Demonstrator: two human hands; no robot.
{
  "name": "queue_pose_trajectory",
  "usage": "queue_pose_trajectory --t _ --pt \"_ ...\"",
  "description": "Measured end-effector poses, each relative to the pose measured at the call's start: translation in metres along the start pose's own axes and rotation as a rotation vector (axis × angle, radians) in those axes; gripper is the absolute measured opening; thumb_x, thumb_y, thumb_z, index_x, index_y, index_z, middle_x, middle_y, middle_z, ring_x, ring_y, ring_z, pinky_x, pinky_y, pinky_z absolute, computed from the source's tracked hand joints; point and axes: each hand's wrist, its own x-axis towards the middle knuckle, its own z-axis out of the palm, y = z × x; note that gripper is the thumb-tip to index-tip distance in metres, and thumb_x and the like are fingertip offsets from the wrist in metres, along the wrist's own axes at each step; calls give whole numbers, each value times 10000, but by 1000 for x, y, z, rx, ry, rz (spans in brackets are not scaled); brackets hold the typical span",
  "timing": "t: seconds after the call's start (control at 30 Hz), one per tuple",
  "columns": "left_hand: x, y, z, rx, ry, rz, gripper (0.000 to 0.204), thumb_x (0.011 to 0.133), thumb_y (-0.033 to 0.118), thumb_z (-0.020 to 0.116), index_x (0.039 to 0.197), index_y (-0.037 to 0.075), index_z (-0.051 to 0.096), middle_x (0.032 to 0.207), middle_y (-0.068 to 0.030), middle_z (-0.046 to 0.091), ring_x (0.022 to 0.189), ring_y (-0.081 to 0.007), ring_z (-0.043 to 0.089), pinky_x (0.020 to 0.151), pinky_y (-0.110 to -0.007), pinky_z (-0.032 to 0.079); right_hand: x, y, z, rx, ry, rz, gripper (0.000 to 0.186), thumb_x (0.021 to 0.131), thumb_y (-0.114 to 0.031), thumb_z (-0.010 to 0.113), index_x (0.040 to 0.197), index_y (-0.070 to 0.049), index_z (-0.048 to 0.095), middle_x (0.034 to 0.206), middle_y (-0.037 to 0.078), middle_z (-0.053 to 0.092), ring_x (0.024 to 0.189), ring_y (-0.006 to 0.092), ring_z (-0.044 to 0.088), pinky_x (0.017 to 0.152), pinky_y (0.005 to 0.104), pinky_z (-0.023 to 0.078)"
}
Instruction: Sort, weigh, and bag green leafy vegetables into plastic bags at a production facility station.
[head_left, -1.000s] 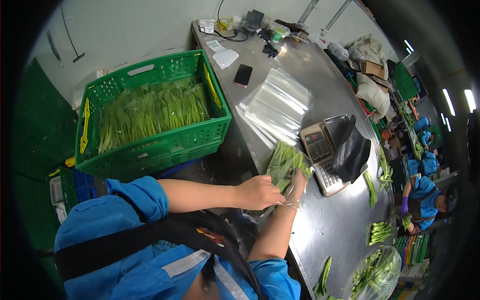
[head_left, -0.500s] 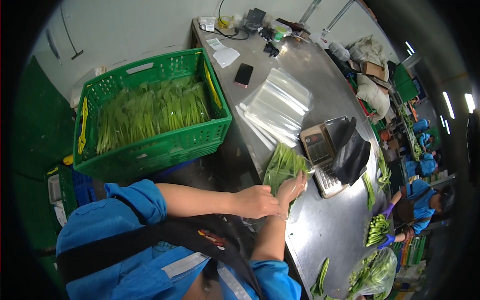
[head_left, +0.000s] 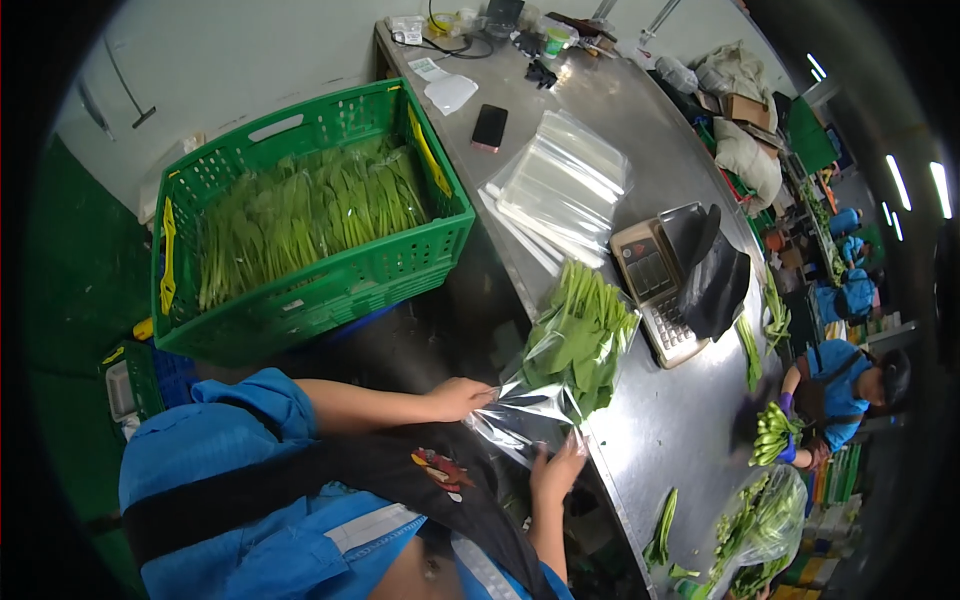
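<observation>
A bunch of leafy greens (head_left: 585,335) lies in a clear plastic bag (head_left: 520,412) at the near edge of the metal table, stems pointing away from me. The loose end of the bag hangs over the edge. My left hand (head_left: 462,398) pinches one side of that end. On the other side, my right hand (head_left: 558,468) grips the film with its fingertips. The bag is stretched between both hands.
A green crate (head_left: 315,270) of bagged greens stands at left. On the metal table (head_left: 640,440) are flat plastic bags (head_left: 565,175), a phone (head_left: 489,128), a scale (head_left: 655,290) with black cloth (head_left: 715,285), and loose stalks (head_left: 662,525). A co-worker (head_left: 840,400) holds greens at right.
My hands have come off the greens and moved apart, now drawing the bag's end out towards me. The greens show fully inside the bag. The co-worker has lifted a bunch.
</observation>
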Motion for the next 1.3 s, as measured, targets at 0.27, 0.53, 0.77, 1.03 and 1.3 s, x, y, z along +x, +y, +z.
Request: queue_pose_trajectory --t 0.27,0.53,0.77,1.03,1.3 --pt "-24 6 -2 -467 -146 -242 252 870 195 454 926 4 609 820 -38 609 758 -87 536 667 -235 422 4 -95 -17 490 -154 -213 136 631 -26 651 755 -52 603 750 104 590 733 274 556 648 352 437" --pt "-19 11 -1 -418 -167 -191 199 851 155 486 895 7 611 792 -10 599 724 -74 522 666 -219 406 12 -114 -33 275 -172 -350 201 617 0 617 792 -20 521 730 129 558 721 304 530 643 399 415" --pt "-15 10 5 -359 -150 -181 209 854 162 482 857 -6 606 769 -35 612 700 -93 537 658 -230 418 16 -105 -30 263 -278 -360 210 616 21 594 794 -26 493 724 144 533 725 329 524 660 405 410" --pt "-35 -26 -64 -219 -377 173 279 875 263 448 996 46 575 805 -65 647 788 -162 615 743 -278 451 -258 158 31 129 -387 -239 320 766 -153 500 1060 -27 485 970 206 536 925 342 524 819 409 402" --pt "25 17 -81 972 229 872 582 653 331 649 1181 167 464 1308 -32 375 1171 -226 344 859 -392 328 -22 25 -19 -90 52 -168 564 643 -60 646 1169 -59 443 1233 161 426 1147 326 392 931 435 299"
